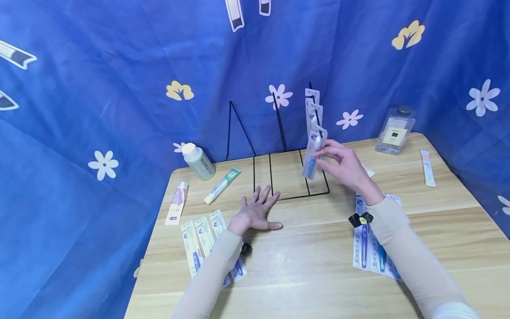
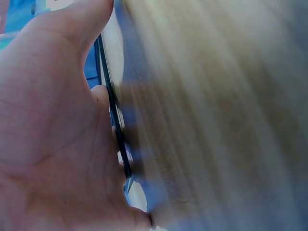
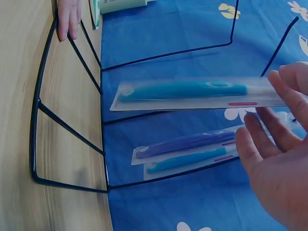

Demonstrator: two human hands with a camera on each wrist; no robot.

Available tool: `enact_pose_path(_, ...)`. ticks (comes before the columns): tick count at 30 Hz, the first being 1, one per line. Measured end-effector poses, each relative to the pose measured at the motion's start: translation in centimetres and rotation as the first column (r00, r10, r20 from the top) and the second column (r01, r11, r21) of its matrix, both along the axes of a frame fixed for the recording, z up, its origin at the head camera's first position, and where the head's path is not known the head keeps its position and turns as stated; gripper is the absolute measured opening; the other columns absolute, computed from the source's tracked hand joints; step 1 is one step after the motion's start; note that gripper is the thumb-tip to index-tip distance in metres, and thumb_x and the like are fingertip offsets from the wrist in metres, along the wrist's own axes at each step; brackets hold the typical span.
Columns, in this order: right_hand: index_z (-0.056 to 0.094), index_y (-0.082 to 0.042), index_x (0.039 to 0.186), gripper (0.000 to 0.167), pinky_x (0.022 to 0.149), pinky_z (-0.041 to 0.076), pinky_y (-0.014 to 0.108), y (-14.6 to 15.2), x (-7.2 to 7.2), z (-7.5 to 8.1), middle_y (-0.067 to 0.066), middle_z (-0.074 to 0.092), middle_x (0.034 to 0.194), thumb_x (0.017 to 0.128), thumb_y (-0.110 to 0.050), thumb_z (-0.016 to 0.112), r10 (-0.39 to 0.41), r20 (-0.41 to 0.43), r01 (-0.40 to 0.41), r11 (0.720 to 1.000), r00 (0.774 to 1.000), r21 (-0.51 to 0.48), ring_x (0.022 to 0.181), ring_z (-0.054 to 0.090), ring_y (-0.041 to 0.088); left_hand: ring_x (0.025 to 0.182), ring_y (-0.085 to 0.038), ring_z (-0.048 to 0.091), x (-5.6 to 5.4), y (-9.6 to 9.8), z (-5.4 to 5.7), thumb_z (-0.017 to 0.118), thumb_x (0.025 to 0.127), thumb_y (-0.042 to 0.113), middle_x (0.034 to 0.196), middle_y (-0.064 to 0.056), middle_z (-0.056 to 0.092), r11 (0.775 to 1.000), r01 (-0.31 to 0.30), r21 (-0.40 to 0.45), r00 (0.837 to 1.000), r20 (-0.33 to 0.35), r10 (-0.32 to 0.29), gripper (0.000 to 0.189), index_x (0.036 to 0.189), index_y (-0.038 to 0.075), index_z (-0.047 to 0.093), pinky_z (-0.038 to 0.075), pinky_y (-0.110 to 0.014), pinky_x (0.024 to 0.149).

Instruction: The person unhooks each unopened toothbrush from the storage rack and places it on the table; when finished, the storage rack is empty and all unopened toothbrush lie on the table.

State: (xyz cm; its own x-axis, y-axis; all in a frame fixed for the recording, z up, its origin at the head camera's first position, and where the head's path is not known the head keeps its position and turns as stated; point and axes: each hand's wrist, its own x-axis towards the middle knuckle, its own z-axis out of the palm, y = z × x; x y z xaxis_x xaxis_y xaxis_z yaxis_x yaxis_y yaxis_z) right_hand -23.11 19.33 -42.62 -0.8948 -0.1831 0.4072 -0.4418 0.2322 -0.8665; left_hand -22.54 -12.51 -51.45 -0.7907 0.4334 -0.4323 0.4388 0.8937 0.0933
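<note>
My right hand (image 1: 346,166) pinches a packaged toothbrush (image 3: 183,91) with a blue handle, at the right prong of a black wire rack (image 3: 33,144). Behind it, other packaged toothbrushes (image 3: 187,143) hang from that same prong, one handle purple and one blue. Spread fingers of my left hand (image 1: 259,210) rest at the rack's front wire on the table, holding nothing. Beside the left forearm lie several packaged toothbrushes (image 1: 206,237), partly covered by the sleeve. More packaged toothbrushes (image 1: 364,248) lie partly under the right forearm.
At the back left stand a tilted-looking white bottle (image 1: 199,161), a green-and-white toothpaste tube (image 1: 222,186) and a purple-and-white tube (image 1: 177,204). A clear bottle (image 1: 395,133) and a slim packet (image 1: 428,168) are at the right. Blue cloth (image 1: 119,133) hangs behind the table.
</note>
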Motion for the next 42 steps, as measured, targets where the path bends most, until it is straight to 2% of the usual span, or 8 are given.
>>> enact_pose_path(5,0.077,0.002,0.101,0.014,0.094,0.053,0.014,-0.6,0.2,-0.2,0.016,0.069,0.110,0.092,0.003,0.066,-0.067,-0.027,0.067,0.997,0.997,-0.027,0.105,0.063,0.001,0.159,-0.035,-0.011,0.1,0.0,0.0,0.057,0.081,0.083,0.172,0.002,-0.015,1.000,0.001,0.004,1.000,-0.002,-0.001,0.109,0.163,0.041,-0.002,0.010,-0.078,0.117)
enact_pose_path(11,0.077,0.002,0.092,0.016,0.083,0.055,0.012,-0.9,1.6,-0.6,0.019,0.073,0.109,0.089,0.011,0.065,-0.176,-0.044,0.174,0.984,0.983,-0.044,0.097,0.065,-0.001,0.159,-0.035,-0.011,0.0,0.0,-0.1,0.058,0.081,0.083,0.172,0.002,-0.015,1.000,-0.002,0.010,1.000,-0.002,0.003,0.109,0.163,0.041,-0.001,0.010,-0.078,0.117)
enact_pose_path(19,0.076,0.003,0.090,0.016,0.076,0.056,0.013,-0.6,4.3,-0.3,0.018,0.074,0.113,0.087,0.013,0.065,-0.199,-0.021,0.197,0.979,0.980,-0.053,0.091,0.066,-0.002,0.159,-0.033,-0.012,0.1,-0.2,-0.3,0.057,0.081,0.083,0.172,0.004,-0.017,1.000,-0.010,-0.002,1.000,-0.006,0.010,0.109,0.162,0.043,-0.002,0.010,-0.077,0.117)
enact_pose_path(23,0.076,0.000,0.090,0.018,0.068,0.055,0.015,0.9,6.1,-0.1,0.003,0.076,0.100,0.087,0.014,0.065,-0.246,-0.026,0.244,0.969,0.969,-0.044,0.079,0.066,0.001,0.159,-0.035,-0.011,0.1,-0.1,-0.3,0.057,0.081,0.083,0.172,0.003,-0.017,1.000,-0.002,0.007,1.000,-0.002,0.002,0.109,0.163,0.041,-0.002,0.011,-0.078,0.117)
enact_pose_path(28,0.075,-0.001,0.093,0.014,0.058,0.048,0.014,5.1,8.2,-1.1,-0.022,0.070,0.084,0.090,0.010,0.067,-0.363,-0.011,0.364,0.931,0.932,0.037,0.066,0.059,0.002,0.159,-0.035,-0.011,0.0,0.0,-0.1,0.058,0.081,0.083,0.172,0.002,-0.016,1.000,-0.001,0.007,1.000,-0.002,0.001,0.109,0.163,0.041,-0.001,0.010,-0.078,0.117)
enact_pose_path(32,0.075,0.000,0.098,0.010,0.062,0.049,0.010,9.4,9.8,-3.0,-0.030,0.066,0.086,0.091,0.005,0.070,-0.443,0.061,0.432,0.892,0.895,0.134,0.071,0.060,-0.005,0.159,-0.035,-0.011,0.0,0.0,0.0,0.057,0.081,0.083,0.171,0.003,-0.017,1.000,-0.006,0.001,1.000,0.003,0.006,0.109,0.163,0.042,-0.002,0.010,-0.078,0.117)
enact_pose_path(39,0.070,0.002,0.102,0.008,0.063,0.054,0.011,16.3,13.1,-6.6,-0.028,0.067,0.086,0.095,0.000,0.067,-0.440,0.304,0.407,0.898,0.845,0.166,0.078,0.064,-0.012,0.159,-0.035,-0.012,-0.1,0.0,-0.2,0.058,0.081,0.083,0.171,0.004,-0.018,1.000,-0.005,0.010,1.000,0.008,0.005,0.110,0.162,0.042,-0.002,0.009,-0.078,0.117)
enact_pose_path(42,0.067,0.000,0.104,0.009,0.062,0.054,0.015,18.0,14.1,-8.2,-0.028,0.067,0.084,0.096,-0.005,0.067,-0.430,0.383,0.363,0.901,0.817,0.237,0.077,0.063,-0.010,0.159,-0.034,-0.012,-0.2,-0.1,-0.2,0.058,0.081,0.083,0.171,0.004,-0.018,1.000,-0.002,0.003,1.000,-0.001,0.002,0.110,0.162,0.042,-0.003,0.009,-0.077,0.118)
